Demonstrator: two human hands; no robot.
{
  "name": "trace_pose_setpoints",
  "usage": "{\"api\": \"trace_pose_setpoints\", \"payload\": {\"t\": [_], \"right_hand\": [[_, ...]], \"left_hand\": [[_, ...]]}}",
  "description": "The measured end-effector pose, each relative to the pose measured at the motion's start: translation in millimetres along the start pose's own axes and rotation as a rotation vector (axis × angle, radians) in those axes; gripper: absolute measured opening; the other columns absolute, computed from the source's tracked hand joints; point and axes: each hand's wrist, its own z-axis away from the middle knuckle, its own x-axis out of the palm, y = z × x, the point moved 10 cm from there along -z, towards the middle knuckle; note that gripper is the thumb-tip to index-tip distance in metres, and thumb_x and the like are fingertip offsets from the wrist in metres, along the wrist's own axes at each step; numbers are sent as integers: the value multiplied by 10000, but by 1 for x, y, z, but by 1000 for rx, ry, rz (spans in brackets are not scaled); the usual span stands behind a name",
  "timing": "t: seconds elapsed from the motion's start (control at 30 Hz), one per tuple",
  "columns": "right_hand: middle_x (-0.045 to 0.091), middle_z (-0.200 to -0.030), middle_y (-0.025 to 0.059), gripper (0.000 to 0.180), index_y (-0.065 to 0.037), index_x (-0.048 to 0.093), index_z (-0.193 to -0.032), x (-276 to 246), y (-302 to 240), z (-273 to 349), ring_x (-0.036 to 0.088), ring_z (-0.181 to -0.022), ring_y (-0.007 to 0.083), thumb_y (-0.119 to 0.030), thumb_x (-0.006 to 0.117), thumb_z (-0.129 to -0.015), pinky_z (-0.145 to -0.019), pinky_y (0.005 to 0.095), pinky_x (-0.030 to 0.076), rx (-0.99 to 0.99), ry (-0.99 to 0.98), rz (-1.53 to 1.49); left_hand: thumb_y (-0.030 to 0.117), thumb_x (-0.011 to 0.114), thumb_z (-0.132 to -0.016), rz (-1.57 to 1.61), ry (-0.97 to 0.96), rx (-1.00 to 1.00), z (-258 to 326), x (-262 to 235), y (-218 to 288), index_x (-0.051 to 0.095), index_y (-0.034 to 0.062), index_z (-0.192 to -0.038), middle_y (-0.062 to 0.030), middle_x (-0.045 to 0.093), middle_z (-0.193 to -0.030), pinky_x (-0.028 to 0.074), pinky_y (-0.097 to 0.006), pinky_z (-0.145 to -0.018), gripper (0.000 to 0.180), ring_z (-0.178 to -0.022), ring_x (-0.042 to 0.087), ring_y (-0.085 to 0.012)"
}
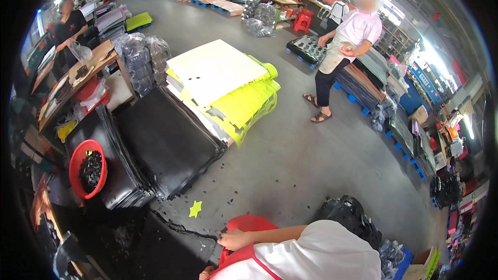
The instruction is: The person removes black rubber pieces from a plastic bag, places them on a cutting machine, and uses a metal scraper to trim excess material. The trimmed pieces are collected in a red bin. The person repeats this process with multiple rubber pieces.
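My right hand point(234, 239) is closed at the edge of my red apron point(249, 222), its arm reaching in from the lower right. What sits in its curled fingers is too small to make out. Only a bit of my left hand point(206, 273) shows at the lower edge beside the apron, its fingers mostly hidden. Close to both hands lies a dark sheet point(176, 243) in shadow. A yellow star-shaped cutout point(195, 209) rests on the floor just beyond. Farther left, a red basin point(74, 171) of black scraps stands on stacked black sheets point(166, 135).
White and yellow sheets point(215, 70) are piled behind the black stack. One person point(358, 31) stands at the right, another point(70, 26) by a table at the left. Black scraps litter the grey floor point(290, 161). A black bag point(350, 218) lies beside me.
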Motion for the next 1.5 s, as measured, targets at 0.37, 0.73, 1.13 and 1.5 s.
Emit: {"api": "trace_pose_setpoints", "payload": {"t": [0.37,0.73,1.13,1.5], "right_hand": [[633,-847,241,195,16,583,-940,-56,-4,-86,641,-835,433,-154,552,-850,-685,530,521,-108,-34,29],[624,-1087,214,393,-57,571,-1181,-147,34,-144,615,-1005,390,-287,619,-866,-837,475,503,-90,-155,133],[623,-1053,278,447,-15,579,-1201,-107,-92,-231,623,-970,432,-237,679,-827,-834,471,513,-443,-401,431],[636,-1074,232,386,-35,592,-1157,-19,-283,-277,612,-1023,387,-255,632,-843,-872,460,499,-340,-423,431]], "left_hand": [[232,568,-842,-42,-8,-50,-45,-55,11,687,67,-829,-170,697,-800,554,-449,-679,203,-740,691,-327],[156,495,-862,418,455,-331,-8,-168,34,643,66,-897,-199,656,-771,528,-449,-659,177,-698,658,-356],[253,492,-913,388,469,-559,68,-116,-6,665,141,-1116,-146,703,-954,526,-428,-795,289,-881,679,-313],[87,617,-855,201,1296,-266,292,-373,-129,677,53,-1022,-136,682,-873,525,-414,-721,180,-800,653,-325]]}}
